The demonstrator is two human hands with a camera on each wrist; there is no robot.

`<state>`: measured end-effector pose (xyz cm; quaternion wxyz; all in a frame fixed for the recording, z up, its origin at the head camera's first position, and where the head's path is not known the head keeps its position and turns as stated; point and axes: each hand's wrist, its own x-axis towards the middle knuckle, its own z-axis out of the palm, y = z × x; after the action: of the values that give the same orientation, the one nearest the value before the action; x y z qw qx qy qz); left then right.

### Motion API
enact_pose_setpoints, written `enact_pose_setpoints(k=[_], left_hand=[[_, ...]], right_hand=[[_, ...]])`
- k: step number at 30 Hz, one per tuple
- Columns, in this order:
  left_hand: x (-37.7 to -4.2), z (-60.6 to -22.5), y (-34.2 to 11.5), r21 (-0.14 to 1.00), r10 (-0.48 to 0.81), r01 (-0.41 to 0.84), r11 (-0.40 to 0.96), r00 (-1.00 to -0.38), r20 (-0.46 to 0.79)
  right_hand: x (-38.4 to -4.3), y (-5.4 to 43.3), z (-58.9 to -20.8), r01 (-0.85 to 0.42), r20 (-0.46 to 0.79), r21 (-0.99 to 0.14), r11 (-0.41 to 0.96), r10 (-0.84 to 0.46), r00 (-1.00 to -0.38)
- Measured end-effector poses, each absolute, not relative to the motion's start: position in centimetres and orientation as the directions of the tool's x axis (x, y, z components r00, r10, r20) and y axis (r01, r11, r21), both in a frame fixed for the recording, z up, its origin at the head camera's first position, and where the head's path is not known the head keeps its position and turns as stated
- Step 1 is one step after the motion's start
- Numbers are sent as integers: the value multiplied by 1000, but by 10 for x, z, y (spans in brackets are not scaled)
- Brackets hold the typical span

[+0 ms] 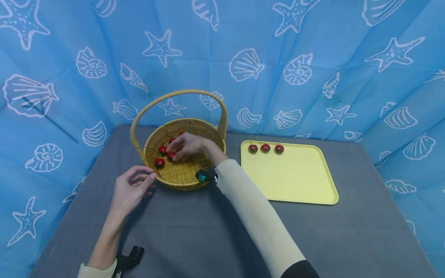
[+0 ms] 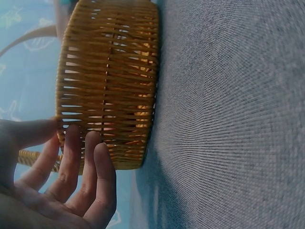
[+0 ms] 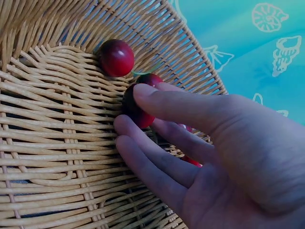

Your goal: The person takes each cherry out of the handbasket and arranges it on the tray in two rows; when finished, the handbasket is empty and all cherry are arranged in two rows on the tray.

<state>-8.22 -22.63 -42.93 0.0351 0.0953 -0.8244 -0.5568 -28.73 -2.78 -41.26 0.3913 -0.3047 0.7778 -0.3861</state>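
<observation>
A round wicker basket (image 1: 182,170) with a tall arched handle stands at the back left of the table. My right hand (image 1: 189,144) reaches inside it and holds a dark red cherry (image 3: 135,107) between thumb and fingers, close over the woven bottom. Another cherry (image 3: 116,58) lies beside it near the wall, and more cherries (image 1: 162,150) sit partly behind my fingers. At the basket's near left side, my left hand (image 1: 131,189) pinches the rim (image 2: 59,102) with thumb and index finger. Its other fingers are loosely bent by the outer wall.
To the right of the basket lies a yellow tray (image 1: 292,177). Three cherries with stems, one a left-hand cherry (image 1: 253,148), stand in a row along its far edge. A blue curtain (image 1: 208,46) with shell prints hangs behind the grey table (image 1: 208,231).
</observation>
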Motion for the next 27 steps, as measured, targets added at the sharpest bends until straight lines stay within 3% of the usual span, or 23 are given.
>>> enact_pose_setpoints(k=[7,27], left_hand=[[-84,-431,-227,921,-199,-121,369,-979,-49],[-83,-431,-227,921,-202,-121,370,-978,-47]], right_hand=[[-290,-27,-415,-327,-369,-756,567,-782,-503],[-290,-8,-401,-200,-316,-856,477,-788,-528]])
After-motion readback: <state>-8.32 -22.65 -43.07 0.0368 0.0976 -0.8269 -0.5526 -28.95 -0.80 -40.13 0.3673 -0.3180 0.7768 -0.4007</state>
